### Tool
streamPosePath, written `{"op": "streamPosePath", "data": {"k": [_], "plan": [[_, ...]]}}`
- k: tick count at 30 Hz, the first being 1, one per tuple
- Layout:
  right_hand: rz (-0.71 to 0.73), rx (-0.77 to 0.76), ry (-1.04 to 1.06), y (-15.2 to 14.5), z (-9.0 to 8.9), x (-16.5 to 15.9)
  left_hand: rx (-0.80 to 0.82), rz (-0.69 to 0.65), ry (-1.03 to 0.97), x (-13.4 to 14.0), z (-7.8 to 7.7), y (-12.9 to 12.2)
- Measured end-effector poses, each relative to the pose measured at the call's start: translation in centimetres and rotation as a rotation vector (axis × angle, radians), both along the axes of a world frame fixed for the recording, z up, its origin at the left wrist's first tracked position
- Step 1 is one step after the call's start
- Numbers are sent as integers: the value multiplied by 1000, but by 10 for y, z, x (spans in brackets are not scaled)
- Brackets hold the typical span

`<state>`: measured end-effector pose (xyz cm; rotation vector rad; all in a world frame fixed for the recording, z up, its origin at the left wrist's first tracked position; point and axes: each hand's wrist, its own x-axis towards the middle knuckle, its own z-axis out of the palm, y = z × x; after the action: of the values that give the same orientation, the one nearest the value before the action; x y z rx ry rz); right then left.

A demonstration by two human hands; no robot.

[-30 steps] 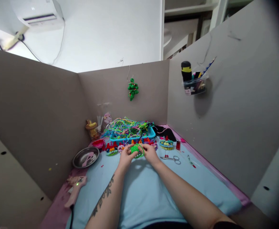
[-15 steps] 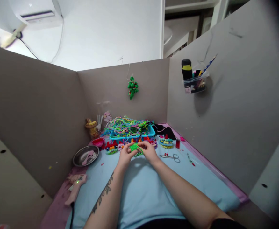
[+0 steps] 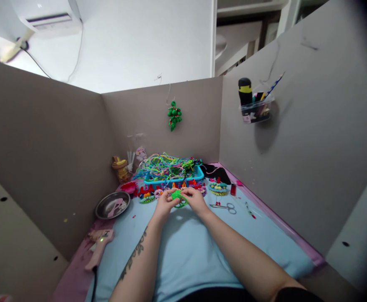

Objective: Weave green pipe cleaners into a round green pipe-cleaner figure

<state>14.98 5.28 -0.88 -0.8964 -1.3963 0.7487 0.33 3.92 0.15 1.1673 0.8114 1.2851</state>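
Note:
Above the blue cloth, both hands meet around a small bright green piece of looped cord [image 3: 176, 195]. My left hand [image 3: 165, 203] has its fingers closed on the left side of the piece, thumb in front. My right hand [image 3: 196, 200] pinches it from the right. A thin green loop hangs below, between the two hands. The exact make of the piece is too small to tell. Just beyond the hands lie colourful handmade pieces, among them a blue and yellow one [image 3: 218, 188]. Scissors [image 3: 223, 207] rest to the right of my right hand.
A blue tray [image 3: 199, 173] heaped with coloured strands stands at the back. Left are a metal bowl [image 3: 99, 209], a yellow-lidded jar [image 3: 120, 167] and a pink glue gun [image 3: 100, 251] with a cable. Grey panels [image 3: 161, 138] enclose the table, and a holder [image 3: 255, 111] hangs on the right one.
The green piece has turned slightly between the fingers, and its loop hangs more openly below. Both hands stay in nearly the same place.

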Motion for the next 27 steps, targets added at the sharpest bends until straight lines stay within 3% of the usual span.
{"op": "streamPosePath", "data": {"k": [8, 11, 19, 24, 27], "plan": [[67, 94, -163, -5, 5, 5, -115, -140, -22, -3, 2, -3], [40, 84, -153, -3, 5, 5, -60, -100, -1, -3, -1, 0], [252, -42, -15, 6, -5, 2, 68, -14, 145, -2, -10, 7], [171, -59, 40, 7, -8, 2, 63, 101, 73, -2, -9, 10], [191, -38, 44, 2, -5, 1, 64, 170, 43, -4, -7, 11]]}}
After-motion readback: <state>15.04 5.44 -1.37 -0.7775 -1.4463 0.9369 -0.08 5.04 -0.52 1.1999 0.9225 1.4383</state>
